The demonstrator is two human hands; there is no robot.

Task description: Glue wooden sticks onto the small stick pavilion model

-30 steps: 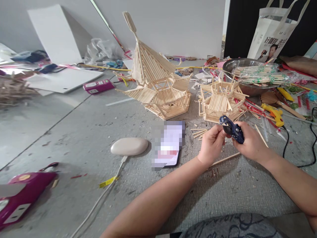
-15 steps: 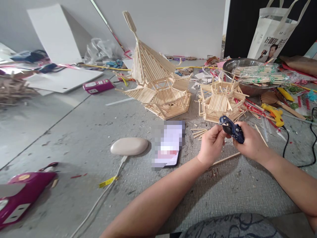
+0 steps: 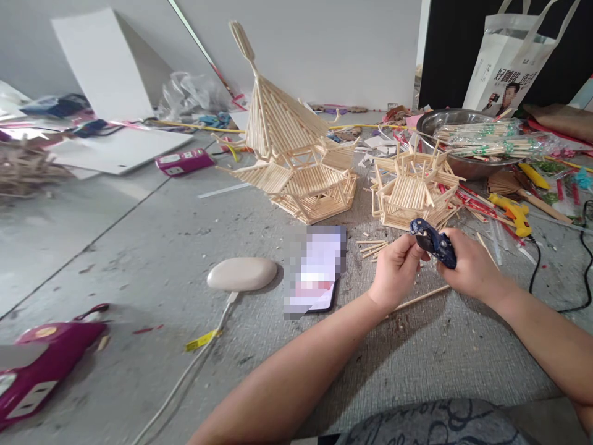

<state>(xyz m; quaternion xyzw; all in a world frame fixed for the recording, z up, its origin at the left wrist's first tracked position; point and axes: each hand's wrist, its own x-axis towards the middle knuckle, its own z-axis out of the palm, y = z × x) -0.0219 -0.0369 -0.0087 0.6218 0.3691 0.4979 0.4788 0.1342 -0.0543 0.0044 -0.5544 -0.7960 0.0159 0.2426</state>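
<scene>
My right hand (image 3: 467,262) is wrapped round a dark blue hand tool (image 3: 436,244) with a dark head that points left. My left hand (image 3: 397,269) is pinched at the tool's head; what its fingertips hold is too small to make out. Just beyond the hands stands a smaller openwork frame of wooden sticks (image 3: 410,191). Farther left is a larger stick model with a tall pointed roof (image 3: 285,123). Short cut sticks (image 3: 373,247) lie left of my left hand, and one long stick (image 3: 424,298) lies on the surface below both hands.
A phone (image 3: 317,266) and a beige oval device (image 3: 242,274) with a white cable lie left of my hands. Right are a yellow glue gun (image 3: 512,213) and a metal bowl (image 3: 467,165) with packed sticks. Purple power strips (image 3: 50,364) (image 3: 184,162) lie left.
</scene>
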